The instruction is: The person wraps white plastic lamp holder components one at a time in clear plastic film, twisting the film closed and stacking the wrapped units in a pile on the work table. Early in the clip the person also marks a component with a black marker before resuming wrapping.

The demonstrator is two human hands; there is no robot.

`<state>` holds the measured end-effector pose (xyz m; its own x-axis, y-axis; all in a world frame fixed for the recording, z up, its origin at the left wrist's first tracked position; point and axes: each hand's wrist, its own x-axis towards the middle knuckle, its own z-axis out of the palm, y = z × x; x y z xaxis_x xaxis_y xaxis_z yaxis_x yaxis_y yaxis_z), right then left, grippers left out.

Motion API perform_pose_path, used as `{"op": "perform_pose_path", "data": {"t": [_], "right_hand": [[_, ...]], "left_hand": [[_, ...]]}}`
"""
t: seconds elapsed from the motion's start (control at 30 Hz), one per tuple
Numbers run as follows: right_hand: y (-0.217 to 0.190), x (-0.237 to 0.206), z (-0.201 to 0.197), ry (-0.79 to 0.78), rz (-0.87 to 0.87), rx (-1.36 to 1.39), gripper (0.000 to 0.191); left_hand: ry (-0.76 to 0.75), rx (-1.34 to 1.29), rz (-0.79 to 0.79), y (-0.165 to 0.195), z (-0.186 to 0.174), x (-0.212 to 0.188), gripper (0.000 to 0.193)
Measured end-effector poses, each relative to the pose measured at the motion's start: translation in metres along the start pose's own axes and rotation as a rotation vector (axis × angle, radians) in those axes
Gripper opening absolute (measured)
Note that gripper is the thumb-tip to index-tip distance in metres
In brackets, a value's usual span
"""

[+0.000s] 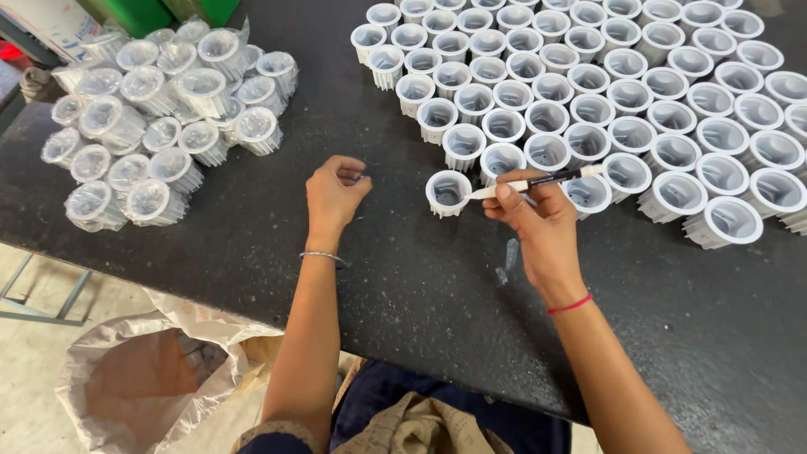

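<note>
A white cup [448, 192] stands alone, upright and open end up, on the dark counter [403, 294], just off the near-left corner of a big block of like cups [622, 101]. The tip of a white pen [538, 180] reaches over its rim. The right hand [538, 220] pinches the pen between thumb and fingers; the pen lies nearly level, tip to the left, its dark cap end over the block's front row. The wrist bears a red thread [570, 304], and the forearm runs down to the lower right.

The left hand [334, 192] rests on the counter well left of the cup, fingers curled in loosely; whether it holds anything small I cannot tell. A metal bangle [323, 255] sits on that wrist.

Far left on the counter lies a heap of cups wrapped in clear plastic [160, 118], lying at odd tilts. Below the counter's edge an open sack [143, 378] stands on the floor.
</note>
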<state>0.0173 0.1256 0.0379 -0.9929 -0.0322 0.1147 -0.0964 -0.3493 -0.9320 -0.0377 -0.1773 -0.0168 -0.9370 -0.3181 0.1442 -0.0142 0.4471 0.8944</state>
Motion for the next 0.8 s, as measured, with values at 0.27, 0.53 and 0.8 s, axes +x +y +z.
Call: {"op": "perform_pose_path", "data": {"t": [0.27,0.53,0.8], "right_hand": [[0.013,-0.020,0.021,-0.048,-0.223,-0.250,0.023],[0.010,-0.030,0.032,-0.053,-0.383,-0.368,0.027],[0.007,-0.030,0.036,-0.079,-0.505,-0.570,0.028]], "left_hand": [[-0.546,-0.984,-0.265,0.017,0.017,-0.008,0.027],[-0.752,-1.002,-0.232,0.034,0.029,-0.026,0.026],[-0.791,-0.931,-0.207,0.039,0.027,-0.033,0.027]]}}
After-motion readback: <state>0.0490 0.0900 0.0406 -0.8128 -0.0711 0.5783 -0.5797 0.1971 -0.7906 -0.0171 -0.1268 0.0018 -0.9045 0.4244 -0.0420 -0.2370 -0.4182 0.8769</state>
